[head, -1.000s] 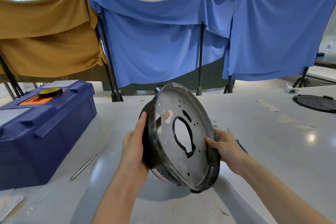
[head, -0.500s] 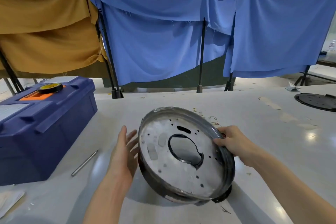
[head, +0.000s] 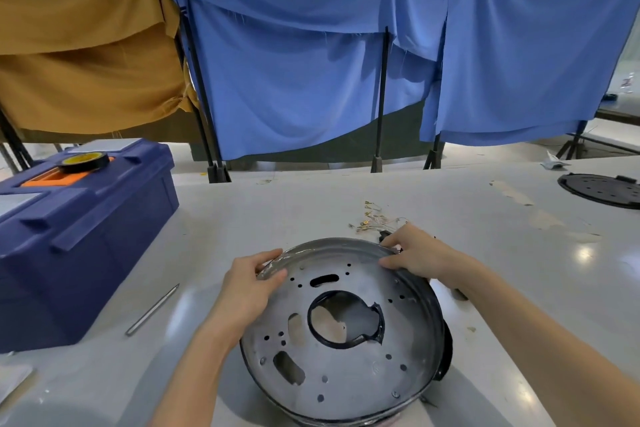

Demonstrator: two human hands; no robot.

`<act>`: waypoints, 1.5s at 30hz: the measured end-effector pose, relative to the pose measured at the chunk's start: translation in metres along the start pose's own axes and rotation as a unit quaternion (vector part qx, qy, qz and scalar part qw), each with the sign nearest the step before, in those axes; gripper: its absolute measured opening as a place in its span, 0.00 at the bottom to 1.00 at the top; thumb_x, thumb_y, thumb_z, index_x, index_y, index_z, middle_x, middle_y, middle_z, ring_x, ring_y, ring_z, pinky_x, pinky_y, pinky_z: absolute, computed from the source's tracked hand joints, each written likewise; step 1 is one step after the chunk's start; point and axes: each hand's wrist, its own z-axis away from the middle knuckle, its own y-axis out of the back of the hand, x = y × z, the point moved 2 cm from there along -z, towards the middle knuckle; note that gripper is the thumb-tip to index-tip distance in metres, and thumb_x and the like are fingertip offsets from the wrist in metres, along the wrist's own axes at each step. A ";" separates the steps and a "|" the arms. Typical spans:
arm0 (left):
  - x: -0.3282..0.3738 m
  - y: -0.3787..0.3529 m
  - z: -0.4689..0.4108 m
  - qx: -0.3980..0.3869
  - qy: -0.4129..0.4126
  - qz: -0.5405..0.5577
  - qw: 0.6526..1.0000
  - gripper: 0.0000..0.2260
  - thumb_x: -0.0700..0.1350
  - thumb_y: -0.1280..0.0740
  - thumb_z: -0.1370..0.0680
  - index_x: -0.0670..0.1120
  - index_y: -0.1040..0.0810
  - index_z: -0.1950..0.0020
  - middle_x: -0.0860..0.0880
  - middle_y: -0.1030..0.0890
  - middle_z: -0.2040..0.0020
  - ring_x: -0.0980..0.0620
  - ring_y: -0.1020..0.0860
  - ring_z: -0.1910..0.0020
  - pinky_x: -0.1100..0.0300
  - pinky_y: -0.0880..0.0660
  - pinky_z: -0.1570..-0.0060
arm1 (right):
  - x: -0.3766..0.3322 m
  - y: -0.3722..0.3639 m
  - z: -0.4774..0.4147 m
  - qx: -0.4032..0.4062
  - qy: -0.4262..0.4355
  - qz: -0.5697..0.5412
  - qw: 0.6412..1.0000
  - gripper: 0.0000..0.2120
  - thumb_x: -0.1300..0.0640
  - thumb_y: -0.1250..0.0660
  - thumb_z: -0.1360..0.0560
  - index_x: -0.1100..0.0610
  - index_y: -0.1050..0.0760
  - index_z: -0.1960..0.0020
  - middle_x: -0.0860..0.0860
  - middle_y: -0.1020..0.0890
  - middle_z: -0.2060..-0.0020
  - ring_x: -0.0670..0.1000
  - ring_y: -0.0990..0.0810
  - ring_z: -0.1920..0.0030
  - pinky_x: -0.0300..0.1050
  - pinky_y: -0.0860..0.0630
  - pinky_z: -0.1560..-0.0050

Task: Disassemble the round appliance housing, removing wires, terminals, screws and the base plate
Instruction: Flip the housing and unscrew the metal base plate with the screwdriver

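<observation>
Both hands [head: 249,282] grip the round housing [head: 346,333] rim

I log the round housing [head: 346,367]: grey perforated metal face, central cut-out, black rim, tilted towards me. Left hand [head: 249,284] and right hand [head: 415,253] grip its far rim. Loose wires [head: 374,220] with brass terminals lie just beyond the right grip.

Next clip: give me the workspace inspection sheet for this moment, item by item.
Surface: pale table, glossy, a few scuffs.
Job's things: round housing, tilted, perforated metal plate facing the camera.
Clutter: blue toolbox with tape roll on top; metal rod; black disc far right.
Hands: left hand and right hand each grip the housing's far rim.
Cables: loose wires with terminals on the table beyond the housing.
Surroundings: blue cloths and ochre cloth draped on stands.
</observation>
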 end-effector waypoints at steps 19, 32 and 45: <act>0.007 -0.011 -0.013 0.048 -0.112 -0.443 0.888 0.16 0.49 0.50 0.16 0.51 0.35 0.29 0.48 0.21 0.43 0.45 0.23 0.44 0.53 0.28 0.45 | 0.014 -0.024 -0.013 0.149 0.041 -0.069 0.986 0.28 0.45 0.36 0.22 0.55 0.43 0.74 0.45 0.43 0.81 0.46 0.44 0.79 0.41 0.45 0.72; 0.016 -0.050 0.017 -0.198 -0.210 -0.223 0.931 0.19 0.52 0.34 0.22 0.61 0.29 0.32 0.66 0.36 0.28 0.64 0.42 0.27 0.63 0.42 0.28 | 0.072 -0.013 0.009 0.267 -0.194 0.258 0.908 0.11 0.62 0.40 0.25 0.60 0.29 0.43 0.58 0.30 0.41 0.60 0.33 0.42 0.51 0.34 0.47; 0.013 -0.050 0.019 -0.219 -0.188 -0.219 0.932 0.18 0.51 0.33 0.22 0.62 0.28 0.33 0.67 0.37 0.28 0.61 0.43 0.26 0.50 0.44 0.26 | 0.040 0.007 0.026 0.439 -0.005 0.068 0.896 0.11 0.66 0.37 0.24 0.64 0.26 0.42 0.56 0.21 0.54 0.56 0.32 0.49 0.46 0.37 0.54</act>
